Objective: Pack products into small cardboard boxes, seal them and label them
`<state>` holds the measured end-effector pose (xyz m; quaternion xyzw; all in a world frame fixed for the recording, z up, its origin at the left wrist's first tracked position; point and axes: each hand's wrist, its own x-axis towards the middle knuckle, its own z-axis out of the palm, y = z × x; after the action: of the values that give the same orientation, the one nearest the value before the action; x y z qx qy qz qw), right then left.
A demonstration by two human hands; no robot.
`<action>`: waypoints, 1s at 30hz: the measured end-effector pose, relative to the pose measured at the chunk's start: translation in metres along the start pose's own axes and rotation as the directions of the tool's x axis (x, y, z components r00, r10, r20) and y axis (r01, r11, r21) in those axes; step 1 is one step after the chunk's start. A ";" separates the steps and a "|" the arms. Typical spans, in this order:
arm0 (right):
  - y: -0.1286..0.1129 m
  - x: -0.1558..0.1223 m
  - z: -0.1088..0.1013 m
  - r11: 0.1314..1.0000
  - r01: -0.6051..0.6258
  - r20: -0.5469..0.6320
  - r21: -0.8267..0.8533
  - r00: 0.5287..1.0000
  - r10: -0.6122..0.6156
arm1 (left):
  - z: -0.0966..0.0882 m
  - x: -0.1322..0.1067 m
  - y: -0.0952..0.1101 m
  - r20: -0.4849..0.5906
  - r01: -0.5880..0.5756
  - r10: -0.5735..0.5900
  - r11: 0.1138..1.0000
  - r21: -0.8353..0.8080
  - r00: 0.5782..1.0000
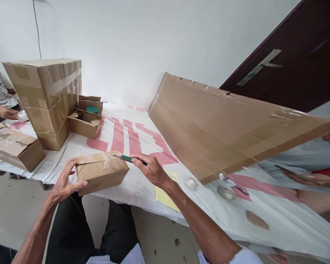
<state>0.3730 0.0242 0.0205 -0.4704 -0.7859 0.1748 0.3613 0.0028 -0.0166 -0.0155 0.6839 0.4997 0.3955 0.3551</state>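
A small cardboard box [103,179] lies on the cloth near the table's front edge, with a torn patch and a dark seam along its top. My left hand [67,181] grips its left end, thumb on the near side and fingers at the far corner. In my right hand [151,169] is a green utility knife [130,159], pointing left. The knife's tip is at the torn patch on the box's top right; whether it cuts in, I cannot tell.
Stacked taped cartons [52,95] stand at left, beside open small boxes [86,123] and another carton [13,146]. A large cardboard sheet [222,128] leans at right. Yellow paper [167,194] and clear plastic rolls [191,182] lie nearby. People sit at both sides.
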 end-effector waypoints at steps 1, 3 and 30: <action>-0.018 0.008 -0.003 0.997 0.063 0.075 0.031 0.995 -0.066 | 0.000 0.000 -0.001 -0.007 0.003 -0.003 1.000 -0.002 1.000; -0.049 0.021 -0.004 0.987 0.153 0.174 0.041 0.972 -0.158 | 0.001 -0.001 -0.002 -0.015 0.003 -0.004 1.000 -0.002 1.000; -0.033 0.056 -0.050 0.830 0.243 0.327 -0.502 0.942 -0.078 | -0.007 0.001 0.000 0.040 -0.092 0.089 0.992 0.088 0.995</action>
<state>0.3731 0.0535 0.0975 -0.4529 -0.8847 -0.0153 0.1090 -0.0034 -0.0155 -0.0124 0.7282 0.4788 0.3760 0.3149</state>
